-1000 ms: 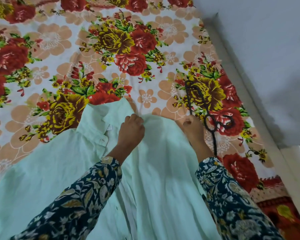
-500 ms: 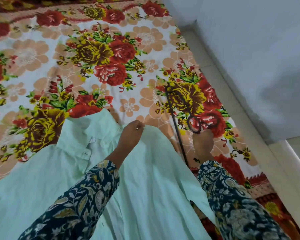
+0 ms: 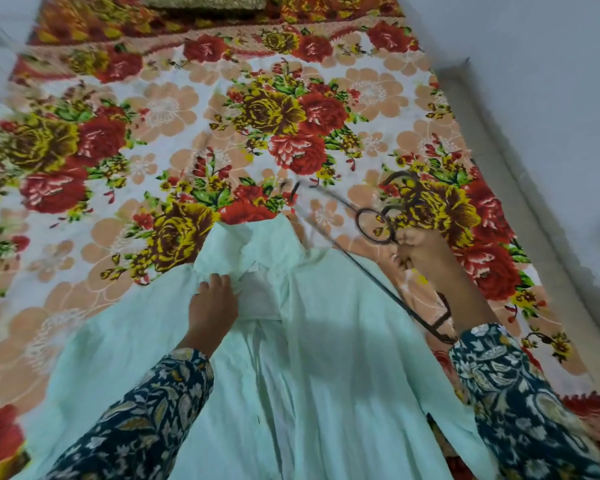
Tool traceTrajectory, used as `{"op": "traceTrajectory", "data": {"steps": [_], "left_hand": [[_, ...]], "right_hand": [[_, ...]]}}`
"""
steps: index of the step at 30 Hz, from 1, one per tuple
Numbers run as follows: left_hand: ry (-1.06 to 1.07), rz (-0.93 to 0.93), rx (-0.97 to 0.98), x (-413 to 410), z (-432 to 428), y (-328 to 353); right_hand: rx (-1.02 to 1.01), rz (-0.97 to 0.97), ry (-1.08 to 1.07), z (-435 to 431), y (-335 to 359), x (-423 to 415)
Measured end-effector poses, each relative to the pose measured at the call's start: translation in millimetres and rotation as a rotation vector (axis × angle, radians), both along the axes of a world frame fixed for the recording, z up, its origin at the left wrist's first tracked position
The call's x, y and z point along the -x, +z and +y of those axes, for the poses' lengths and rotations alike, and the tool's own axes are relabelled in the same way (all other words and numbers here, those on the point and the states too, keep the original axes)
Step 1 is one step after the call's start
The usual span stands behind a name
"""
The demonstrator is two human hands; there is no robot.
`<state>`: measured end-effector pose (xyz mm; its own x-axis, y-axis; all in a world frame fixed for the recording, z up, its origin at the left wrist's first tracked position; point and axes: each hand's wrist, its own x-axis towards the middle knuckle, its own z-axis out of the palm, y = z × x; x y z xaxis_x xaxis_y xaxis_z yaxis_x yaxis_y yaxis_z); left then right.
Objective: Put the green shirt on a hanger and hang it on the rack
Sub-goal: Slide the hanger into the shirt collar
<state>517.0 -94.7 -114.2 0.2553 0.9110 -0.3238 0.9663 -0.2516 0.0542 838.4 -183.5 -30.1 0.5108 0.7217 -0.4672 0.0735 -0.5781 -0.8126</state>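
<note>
While the right hand [image 3: 426, 258] grips the hanger [image 3: 368, 275] beside the collar [image 3: 232, 244], the left hand [image 3: 212, 306], hold unclear, should open the green shirt [image 3: 326, 358] there.

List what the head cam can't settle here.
1. Rack: nowhere in the head view.
2. Hanger, gripped by the right hand: motion blur smears its far end by the collar; whether it has entered the green shirt is unclear.
3. Left hand: its own back hides the fingertips; pinching or pressing, cannot tell.
4. Shirt hem: cut off by the bottom edge.
</note>
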Motion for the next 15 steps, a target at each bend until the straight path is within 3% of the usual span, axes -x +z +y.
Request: {"op": "traceTrajectory", "data": {"steps": [2, 4, 6, 9, 11, 13, 15], "left_hand": [[0.102, -0.145, 0.031, 3, 10, 4], [0.424, -0.404, 0.059, 15, 22, 14], [0.541, -0.561, 0.08, 21, 28, 13], [0.224, -0.293, 0.197, 23, 11, 15], [0.032, -0.071, 0.162, 19, -3, 10], [-0.049, 0.022, 0.064, 14, -7, 6], [-0.026, -0.004, 0.04, 12, -2, 9]], "right_hand": [[0.12, 0.112, 0.151, 1, 9, 6], [0.228, 0.17, 0.334, 2, 14, 15], [0.311, 0.162, 0.428, 1, 12, 17], [0.367, 0.149, 0.464, 4, 10, 27], [0.368, 0.145, 0.458, 6, 9, 29], [0.384, 0.146, 0.452, 5, 13, 27], [0.41, 0.139, 0.455, 2, 16, 24]]}}
